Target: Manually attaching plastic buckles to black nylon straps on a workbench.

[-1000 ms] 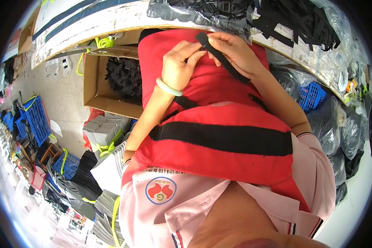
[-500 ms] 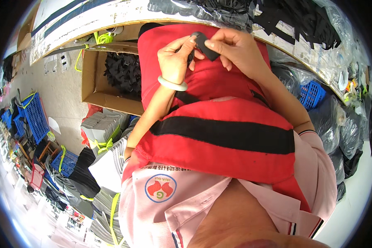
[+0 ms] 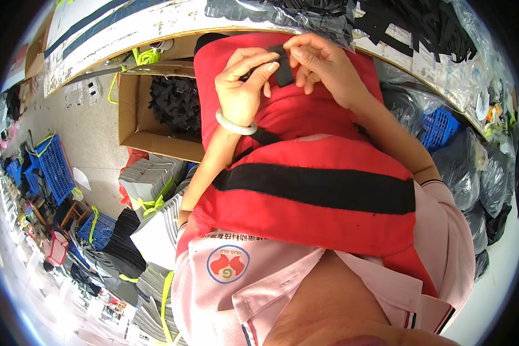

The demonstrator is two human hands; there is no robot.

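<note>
My left hand point(image 3: 240, 86) pinches a black strap point(image 3: 284, 74) above my red apron point(image 3: 311, 112); my right hand point(image 3: 331, 70) is loosely curled just beside it (whether it grips too, I cannot tell).

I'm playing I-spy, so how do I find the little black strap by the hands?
Find the big red apron. Follow it toward the picture's top, where the left hand pinches the little black strap. Unlike the black pieces heaped in the cardboard box, this one is held.
</note>
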